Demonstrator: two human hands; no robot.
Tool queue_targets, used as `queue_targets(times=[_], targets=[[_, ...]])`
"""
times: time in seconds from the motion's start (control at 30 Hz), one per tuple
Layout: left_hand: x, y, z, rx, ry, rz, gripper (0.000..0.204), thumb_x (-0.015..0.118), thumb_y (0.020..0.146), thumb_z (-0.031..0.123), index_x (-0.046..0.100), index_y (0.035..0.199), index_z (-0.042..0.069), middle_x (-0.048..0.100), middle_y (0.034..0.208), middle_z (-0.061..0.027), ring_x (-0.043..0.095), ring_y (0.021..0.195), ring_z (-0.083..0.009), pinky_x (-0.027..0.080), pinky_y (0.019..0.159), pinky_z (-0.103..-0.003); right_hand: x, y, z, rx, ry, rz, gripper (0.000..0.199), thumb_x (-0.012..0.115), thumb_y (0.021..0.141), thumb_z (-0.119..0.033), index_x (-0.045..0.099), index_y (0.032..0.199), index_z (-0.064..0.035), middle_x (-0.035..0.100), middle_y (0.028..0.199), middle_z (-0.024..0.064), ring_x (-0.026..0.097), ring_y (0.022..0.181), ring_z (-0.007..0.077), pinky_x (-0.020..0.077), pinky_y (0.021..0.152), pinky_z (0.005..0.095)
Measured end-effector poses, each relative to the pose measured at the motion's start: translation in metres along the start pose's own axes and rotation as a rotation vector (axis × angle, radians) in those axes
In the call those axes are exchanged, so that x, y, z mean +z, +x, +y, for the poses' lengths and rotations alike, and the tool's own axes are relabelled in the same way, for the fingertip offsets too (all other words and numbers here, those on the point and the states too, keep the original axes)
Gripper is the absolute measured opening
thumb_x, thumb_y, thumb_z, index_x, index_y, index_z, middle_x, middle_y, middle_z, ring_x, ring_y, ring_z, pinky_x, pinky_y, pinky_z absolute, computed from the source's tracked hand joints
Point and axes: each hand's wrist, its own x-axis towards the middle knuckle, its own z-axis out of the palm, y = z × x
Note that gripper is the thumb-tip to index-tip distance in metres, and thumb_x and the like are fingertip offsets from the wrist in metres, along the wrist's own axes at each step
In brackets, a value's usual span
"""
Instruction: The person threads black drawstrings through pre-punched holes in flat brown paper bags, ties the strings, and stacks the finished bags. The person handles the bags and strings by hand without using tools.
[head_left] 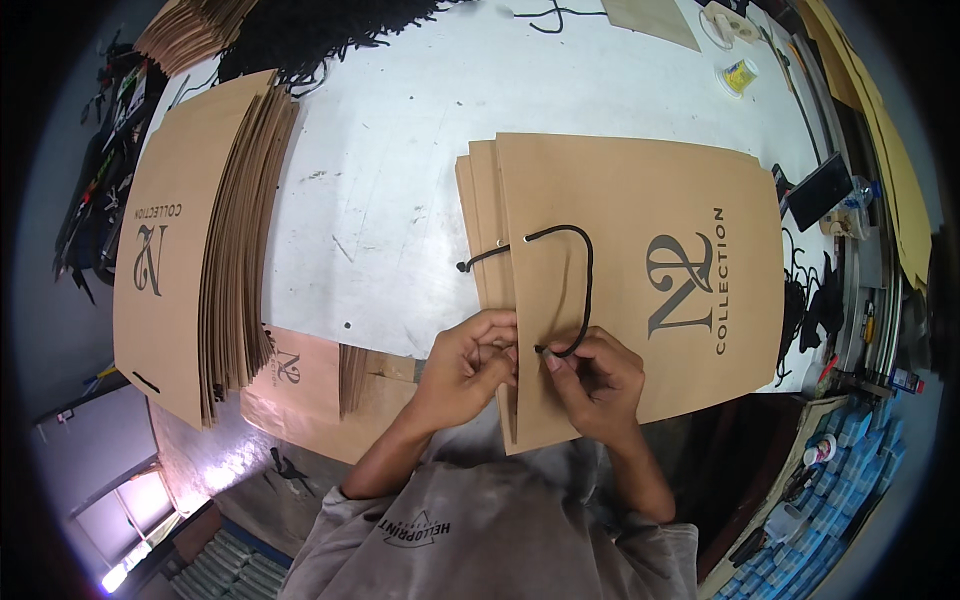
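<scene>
A flat brown paper bag [620, 190] with dark printing lies on top of a few more at the near right of the table. A black cord [589, 290] runs out through its upper eyelet and loops down to my right hand. The cord's knotted end [463, 267] sticks out past the bag's left edge. My right hand [602, 385] is closed, pinching the cord's other end close to the lower hole, which the fingertips partly hide. At the bag's left edge my left hand [465, 368] is closed, thumb and fingers gripping the edge.
A thick stack of brown bags [190, 240] stands at the left. Behind it lies a heap of black cords [320, 35]. Far right are a yellow-and-white cup [738, 77] and a dark phone-like device [818, 192]. More bags [300, 375] sit below the table's near edge.
</scene>
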Motion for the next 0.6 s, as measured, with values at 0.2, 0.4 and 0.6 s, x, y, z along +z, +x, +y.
queue_targets(times=[0.2,0.4,0.6], targets=[[0.0,0.001,0.003,-0.046,-0.001,-0.017,0.038,0.054,0.096,-0.012,0.05,0.134,-0.006,0.07,0.118,-0.0135,0.07,0.089,-0.0114,0.056,0.072,-0.023,0.001,-0.001,0.001,-0.013,-0.019,0.0,0.012,0.073,0.084,0.01,0.072,0.096,0.0061,0.065,0.079,0.008,0.057,0.066,0.0112,0.0462,0.06,0.0248],[0.0,0.001,0.0,-0.038,-0.044,0.018,0.037,0.058,0.094,-0.014,0.054,0.13,-0.006,0.071,0.114,-0.0137,0.07,0.088,-0.0111,0.055,0.073,-0.023,0.002,0.002,-0.002,-0.054,-0.073,-0.042,0.01,0.076,0.084,0.007,0.069,0.092,0.0053,0.066,0.092,0.0118,0.059,0.068,0.013,0.0494,0.063,0.0256],[-0.009,-0.012,0.02,0.102,0.284,0.214,0.026,0.069,0.09,-0.009,0.064,0.115,-0.006,0.076,0.097,-0.0116,0.074,0.089,-0.0136,0.059,0.078,-0.027,0.011,-0.009,0.006,0.025,0.004,0.127,0.018,0.076,0.082,0.008,0.076,0.098,0.0004,0.057,0.105,0.0123,0.06,0.086,0.0166,0.0502,0.072,0.0251]])
